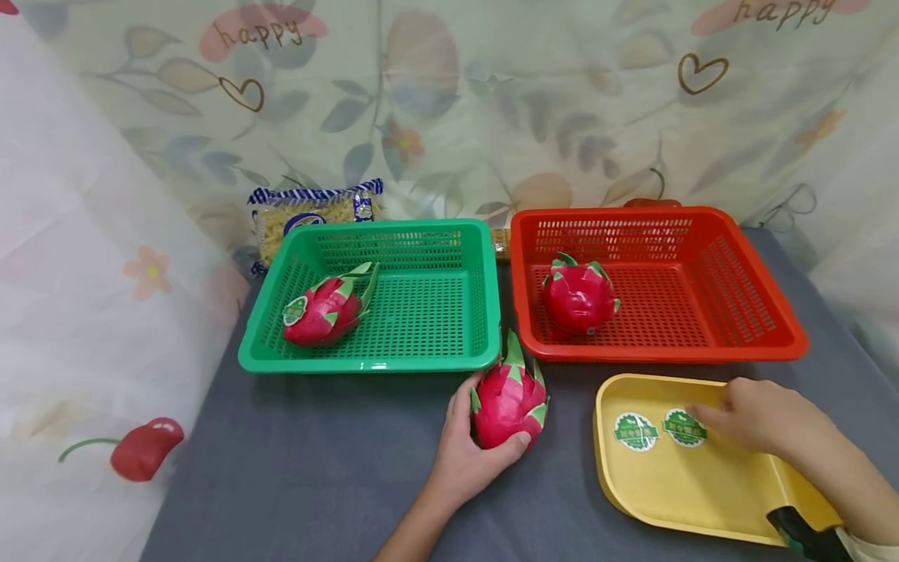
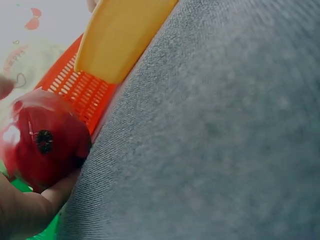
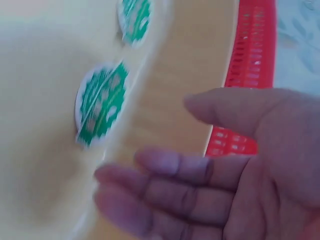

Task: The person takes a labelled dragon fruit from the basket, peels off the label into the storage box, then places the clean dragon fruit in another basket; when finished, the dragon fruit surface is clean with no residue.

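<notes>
My left hand (image 1: 467,460) grips a pink dragon fruit (image 1: 509,402) with green leaf tips, in front of the gap between two baskets. The left wrist view shows the dark round end of this dragon fruit (image 2: 60,145), with my thumb along its side. Over the yellow tray (image 1: 674,499) hovers my right hand (image 1: 769,414). Two round green-and-white stickers lie in that tray: one sticker (image 1: 684,428) close to my right fingertips, the other sticker (image 1: 635,432) left of it. The right wrist view shows the fingers (image 3: 165,195) and thumb apart, with nothing between them.
A green basket (image 1: 372,365) at left holds a stickered dragon fruit (image 1: 326,311). The red basket (image 1: 660,353) at right holds another dragon fruit (image 1: 579,297). A bag of pasta (image 1: 316,211) stands behind the green basket. Grey cloth (image 1: 316,468) covers the table.
</notes>
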Motion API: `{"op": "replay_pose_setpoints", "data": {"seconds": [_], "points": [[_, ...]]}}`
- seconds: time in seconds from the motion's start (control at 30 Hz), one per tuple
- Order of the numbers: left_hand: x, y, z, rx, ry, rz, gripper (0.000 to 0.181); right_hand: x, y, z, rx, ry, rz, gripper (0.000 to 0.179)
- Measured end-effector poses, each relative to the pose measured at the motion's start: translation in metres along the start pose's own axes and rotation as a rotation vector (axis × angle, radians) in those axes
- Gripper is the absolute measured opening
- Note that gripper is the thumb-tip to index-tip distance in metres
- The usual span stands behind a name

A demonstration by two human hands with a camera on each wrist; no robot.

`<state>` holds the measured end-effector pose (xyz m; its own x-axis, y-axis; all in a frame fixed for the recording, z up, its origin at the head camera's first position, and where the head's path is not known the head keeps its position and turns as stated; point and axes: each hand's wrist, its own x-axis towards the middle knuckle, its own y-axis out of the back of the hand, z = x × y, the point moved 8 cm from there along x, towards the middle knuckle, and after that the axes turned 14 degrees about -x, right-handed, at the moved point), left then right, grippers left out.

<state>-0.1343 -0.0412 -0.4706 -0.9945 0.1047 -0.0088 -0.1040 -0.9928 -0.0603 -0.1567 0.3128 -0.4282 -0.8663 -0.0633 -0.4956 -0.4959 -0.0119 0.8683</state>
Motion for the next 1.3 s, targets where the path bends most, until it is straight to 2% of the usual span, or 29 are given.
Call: {"op": "replay_pose_setpoints", "data": {"seconds": [0.13,0.2,0.33,0.47,0.57,0.67,0.83,1.0,1.13,1.2,1.3], "points": [[0.002,0.001,0.006,-0.107,0.001,-0.037,0.069,-0.005,0.002,-0.022,0.169,0.162,0.038,0.046],[0.004,0.003,0.008,-0.131,0.017,-0.055,0.063,-0.007,0.003,-0.031,0.226,0.225,0.048,0.041],[0.009,0.005,0.005,-0.169,0.12,-0.104,0.067,-0.01,0.003,-0.043,0.306,0.283,0.053,0.037],[0.014,0.006,-0.002,-0.251,0.241,-0.157,0.076,-0.012,0.003,-0.05,0.327,0.328,0.096,0.037],[0.015,0.005,-0.006,-0.305,0.29,-0.177,0.079,-0.014,0.004,-0.053,0.327,0.345,0.133,0.036],[0.015,0.004,-0.009,-0.33,0.277,-0.18,0.079,-0.014,0.004,-0.054,0.317,0.341,0.164,0.035],[0.011,0.002,-0.011,-0.351,0.218,-0.186,0.076,-0.014,0.003,-0.055,0.306,0.34,0.18,0.034],[0.003,0.001,-0.008,-0.41,0.236,-0.22,0.072,-0.016,0.003,-0.056,0.325,0.353,0.175,0.032],[-0.008,-0.003,0.003,-0.441,0.276,-0.264,0.071,-0.017,0.004,-0.055,0.365,0.373,0.171,0.03],[-0.014,-0.009,0.013,-0.442,0.273,-0.312,0.072,-0.018,0.004,-0.054,0.385,0.381,0.166,0.029],[-0.02,-0.022,0.031,-0.456,0.235,-0.413,0.071,-0.018,0.003,-0.052,0.411,0.385,0.151,0.029]]}}
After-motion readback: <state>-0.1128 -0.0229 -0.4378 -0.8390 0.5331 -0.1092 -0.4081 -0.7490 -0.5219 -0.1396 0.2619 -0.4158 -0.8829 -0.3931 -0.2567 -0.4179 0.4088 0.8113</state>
